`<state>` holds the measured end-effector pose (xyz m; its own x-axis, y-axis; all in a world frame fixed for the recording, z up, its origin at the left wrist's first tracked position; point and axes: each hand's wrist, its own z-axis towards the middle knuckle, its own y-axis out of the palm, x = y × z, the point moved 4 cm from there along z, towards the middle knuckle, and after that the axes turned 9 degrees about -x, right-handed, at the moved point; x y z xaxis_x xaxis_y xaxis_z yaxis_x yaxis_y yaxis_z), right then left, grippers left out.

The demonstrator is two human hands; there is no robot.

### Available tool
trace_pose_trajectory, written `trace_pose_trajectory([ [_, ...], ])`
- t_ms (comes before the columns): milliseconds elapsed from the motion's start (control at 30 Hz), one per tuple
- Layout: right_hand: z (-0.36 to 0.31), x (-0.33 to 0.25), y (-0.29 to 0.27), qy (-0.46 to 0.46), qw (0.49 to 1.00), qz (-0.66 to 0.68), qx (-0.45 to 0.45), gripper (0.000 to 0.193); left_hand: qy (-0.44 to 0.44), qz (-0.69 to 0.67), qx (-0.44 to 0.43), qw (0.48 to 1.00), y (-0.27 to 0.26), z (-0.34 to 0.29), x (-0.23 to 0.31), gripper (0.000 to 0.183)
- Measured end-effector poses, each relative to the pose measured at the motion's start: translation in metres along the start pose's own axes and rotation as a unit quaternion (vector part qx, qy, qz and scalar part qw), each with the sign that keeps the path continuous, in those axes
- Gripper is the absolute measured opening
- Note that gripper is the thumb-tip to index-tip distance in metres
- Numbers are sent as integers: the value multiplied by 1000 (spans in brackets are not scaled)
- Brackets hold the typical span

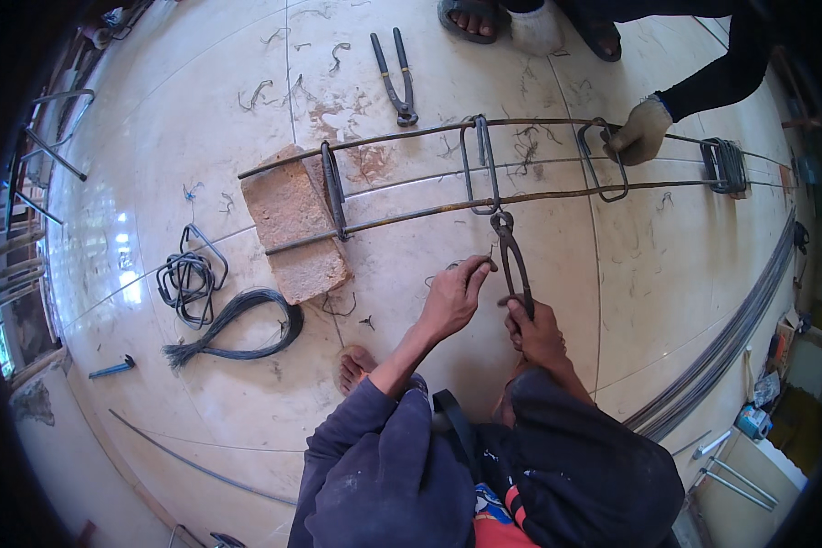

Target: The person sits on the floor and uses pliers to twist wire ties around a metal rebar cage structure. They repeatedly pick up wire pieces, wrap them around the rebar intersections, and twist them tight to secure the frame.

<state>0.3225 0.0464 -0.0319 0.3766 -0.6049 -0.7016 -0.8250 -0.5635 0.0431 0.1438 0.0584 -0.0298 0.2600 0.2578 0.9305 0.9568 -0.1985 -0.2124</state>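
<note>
My right hand (536, 333) grips the handles of dark end-cutting pincers (513, 260). Their jaws are at the near rod (411, 212), right by the foot of a bent square stirrup (480, 164). To the left of the pincers, my left hand (455, 297) is closed in a pinch; whatever lies between its fingertips is too small to make out. Two long rods with several stirrups form a frame, its left end resting on a rough reddish block (292, 224). Further right, a co-worker's gloved hand (641, 132) holds the frame by another stirrup (603, 160).
Another pair of pincers (397, 82) lies beyond the frame. Left of me are a wire coil (237, 333), loose stirrups (190, 279) and a blue-handled tool (111, 368). Stacked stirrups (726, 166) hang at the frame's right; long rods (721, 338) lie nearer. Wire scraps litter the tiles.
</note>
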Motion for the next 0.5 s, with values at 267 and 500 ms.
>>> trace_pose_trajectory([
  [267,7,16,-7,22,675,573,-464,33,-2,-77,-130,989,5,19,17,42],
  [500,-18,-20,-16,8,912,344,-222,27,-28,-541,-219,811,41,23,10,47],
])
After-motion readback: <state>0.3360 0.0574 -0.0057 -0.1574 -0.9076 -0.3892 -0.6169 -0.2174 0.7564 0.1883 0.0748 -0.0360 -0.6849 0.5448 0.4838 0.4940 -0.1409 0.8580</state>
